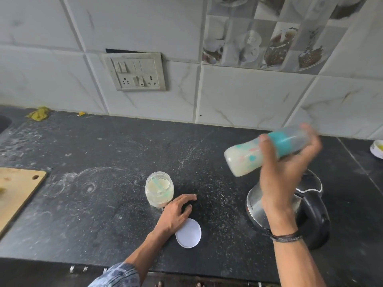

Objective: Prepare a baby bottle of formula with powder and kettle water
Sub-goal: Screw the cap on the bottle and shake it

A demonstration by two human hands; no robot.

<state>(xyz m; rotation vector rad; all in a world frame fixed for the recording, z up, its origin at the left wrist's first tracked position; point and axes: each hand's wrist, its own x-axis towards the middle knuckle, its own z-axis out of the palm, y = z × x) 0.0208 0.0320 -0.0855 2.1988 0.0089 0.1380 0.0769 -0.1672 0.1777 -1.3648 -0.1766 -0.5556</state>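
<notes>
My right hand (284, 175) grips a baby bottle (244, 159) with a teal collar and clear cap, held tilted almost sideways in the air above the kettle and blurred by motion. Milky liquid fills its body. The steel kettle (257, 206) with a black handle stands under that hand. An open jar of formula powder (159, 191) with a teal scoop inside stands at the middle of the counter. My left hand (176, 214) rests flat on the counter beside the jar, fingers spread, holding nothing. The jar's white lid (190, 235) lies flat just under that hand.
The black stone counter (103, 158) is dusted with spilled powder. A wooden cutting board (16, 195) lies at the left edge. A small white bowl (377, 149) sits far right. A switch and socket panel (135, 72) is on the tiled wall. A yellow-green cloth (39, 113) lies back left.
</notes>
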